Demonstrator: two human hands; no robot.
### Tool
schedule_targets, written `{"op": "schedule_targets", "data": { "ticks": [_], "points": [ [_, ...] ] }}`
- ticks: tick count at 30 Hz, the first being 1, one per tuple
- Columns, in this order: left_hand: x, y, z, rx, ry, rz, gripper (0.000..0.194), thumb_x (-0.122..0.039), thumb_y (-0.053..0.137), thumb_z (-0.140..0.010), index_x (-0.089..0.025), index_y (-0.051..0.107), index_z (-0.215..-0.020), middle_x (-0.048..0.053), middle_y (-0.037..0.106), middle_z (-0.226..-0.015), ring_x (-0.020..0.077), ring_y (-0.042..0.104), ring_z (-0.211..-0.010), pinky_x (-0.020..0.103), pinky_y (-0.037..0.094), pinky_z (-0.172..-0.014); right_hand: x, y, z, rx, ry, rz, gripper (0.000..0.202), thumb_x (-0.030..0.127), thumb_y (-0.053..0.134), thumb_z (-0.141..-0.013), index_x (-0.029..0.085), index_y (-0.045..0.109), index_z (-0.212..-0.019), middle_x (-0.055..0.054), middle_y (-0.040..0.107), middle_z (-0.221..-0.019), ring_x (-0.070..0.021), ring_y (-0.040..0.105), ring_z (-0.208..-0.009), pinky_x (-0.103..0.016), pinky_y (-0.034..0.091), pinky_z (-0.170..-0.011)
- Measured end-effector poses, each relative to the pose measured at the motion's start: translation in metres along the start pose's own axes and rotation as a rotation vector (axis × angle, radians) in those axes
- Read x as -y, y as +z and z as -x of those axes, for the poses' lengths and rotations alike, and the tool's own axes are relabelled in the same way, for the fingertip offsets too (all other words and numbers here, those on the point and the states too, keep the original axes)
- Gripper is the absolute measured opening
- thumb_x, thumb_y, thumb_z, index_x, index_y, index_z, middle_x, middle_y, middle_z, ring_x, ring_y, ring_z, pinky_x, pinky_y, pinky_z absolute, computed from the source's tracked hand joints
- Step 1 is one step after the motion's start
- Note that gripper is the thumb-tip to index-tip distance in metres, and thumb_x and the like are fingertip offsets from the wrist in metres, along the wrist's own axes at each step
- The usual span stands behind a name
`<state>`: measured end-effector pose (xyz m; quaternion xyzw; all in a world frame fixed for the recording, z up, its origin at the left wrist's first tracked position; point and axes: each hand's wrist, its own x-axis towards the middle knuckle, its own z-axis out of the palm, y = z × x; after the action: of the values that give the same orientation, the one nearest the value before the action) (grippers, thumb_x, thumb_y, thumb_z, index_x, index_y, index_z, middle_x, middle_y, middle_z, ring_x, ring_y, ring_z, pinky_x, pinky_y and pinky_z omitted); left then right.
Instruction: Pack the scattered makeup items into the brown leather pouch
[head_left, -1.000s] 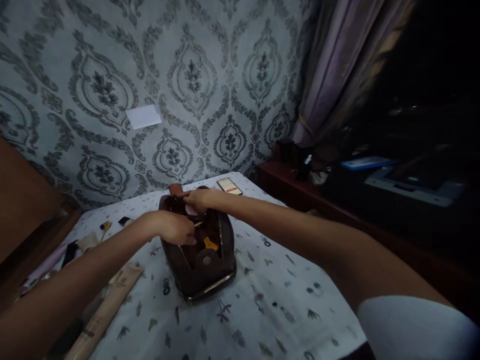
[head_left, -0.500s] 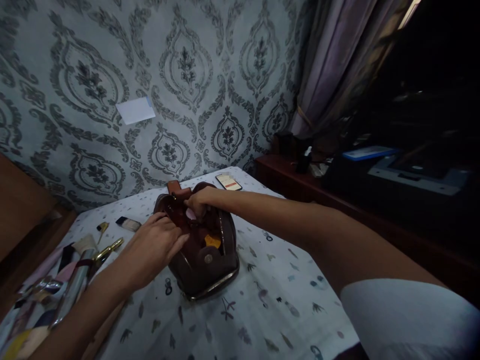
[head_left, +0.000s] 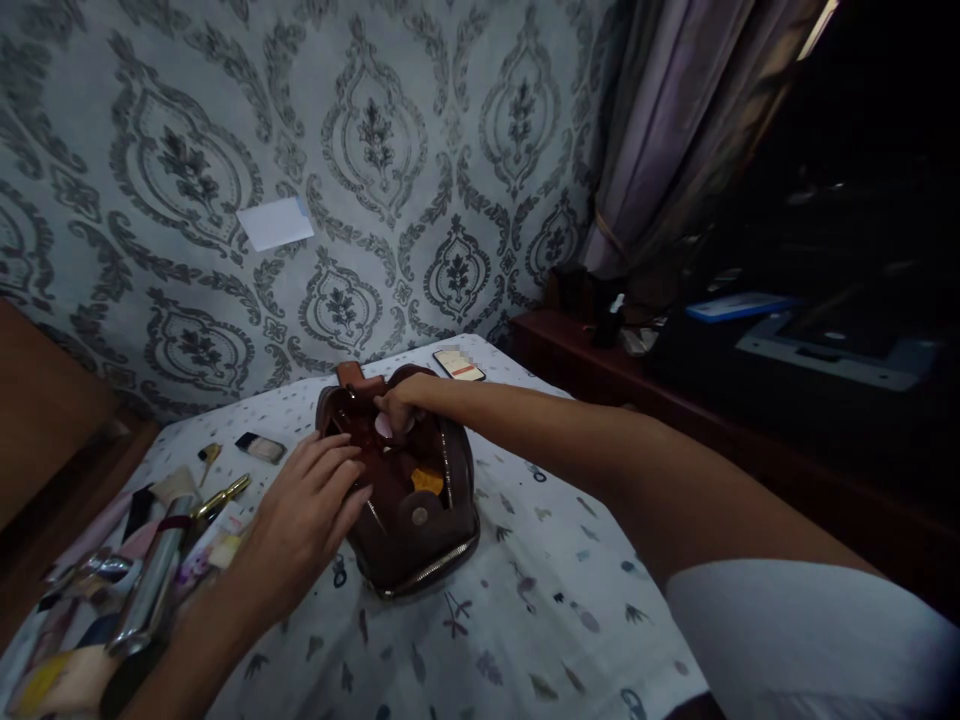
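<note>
Your right forearm (head_left: 525, 415) lay almost level across the far right rim of the brown bag (head_left: 409, 555), your right hand (head_left: 403, 398) dipped inside, fingers curled down at one pale pink item (head_left: 385, 425) — could not tell whether they gripped it. Your left hand (head_left: 304, 500) slanted up over the bag's left side, palm down, fingers loosely spread and holding nothing visible; fingertip contact with the rim unclear. Count: one bag, gaping upward mid-sheet; one yellow piece (head_left: 427, 481) within; one phone (head_left: 459, 365) beyond; one small bottle (head_left: 259, 446) to the left. Cosmetics (head_left: 154, 575) crowded the left edge. Wallpapered wall (head_left: 375, 200) bounded the far side — bare patterned sheet (head_left: 547, 590) ran right and nearer you.
</note>
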<state>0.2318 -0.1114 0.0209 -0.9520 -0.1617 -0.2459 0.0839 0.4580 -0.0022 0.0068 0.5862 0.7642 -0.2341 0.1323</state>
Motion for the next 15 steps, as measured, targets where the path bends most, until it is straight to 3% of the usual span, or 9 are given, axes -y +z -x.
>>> {"op": "schedule_targets", "data": {
  "ticks": [4, 15],
  "points": [
    [-0.005, 0.0, 0.014, -0.007, -0.073, 0.043, 0.024, -0.028, 0.045, -0.103, -0.019, 0.057, -0.122, 0.011, 0.062, -0.133, 0.0267, 0.049, -0.136, 0.047, 0.048, -0.109, 0.007, 0.0, 0.001, 0.064, 0.095, 0.08, 0.04, 0.038, 0.061, -0.097, 0.016, 0.056, -0.13, -0.01, 0.063, -0.12, -0.0203, 0.066, -0.097, -0.039, 0.058, -0.082],
    [-0.009, 0.003, 0.013, 0.001, -0.101, 0.071, 0.025, -0.023, 0.041, -0.103, -0.019, 0.055, -0.124, 0.012, 0.06, -0.136, 0.0267, 0.046, -0.139, 0.048, 0.048, -0.112, 0.005, -0.001, 0.005, 0.098, 0.087, 0.123, 0.039, 0.038, 0.063, -0.097, 0.014, 0.059, -0.127, -0.009, 0.064, -0.117, -0.0204, 0.066, -0.096, -0.038, 0.059, -0.081]
  ]
}}
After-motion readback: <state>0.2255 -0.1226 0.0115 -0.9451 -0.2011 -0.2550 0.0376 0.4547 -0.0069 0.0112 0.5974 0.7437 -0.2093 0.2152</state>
